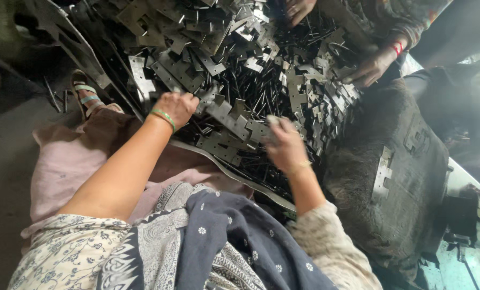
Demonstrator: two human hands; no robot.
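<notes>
A big heap of flat grey metal hinge plates (240,59) mixed with thin dark pins lies in front of me. My left hand (178,107), with a green bangle on the wrist, is closed around a notched hinge plate (226,115) at the near edge of the heap. My right hand (284,142) rests on the plates a little to the right, fingers curled over small plates; its grip is unclear. A curved metal sheet rim (234,174) borders the heap on my side.
Another person's two hands (371,67) reach into the heap from the top right. A dark grey sack (390,177) with one hinge plate on it lies at right. A sandalled foot (87,96) rests on the bare floor at left. Patterned cloth covers my lap.
</notes>
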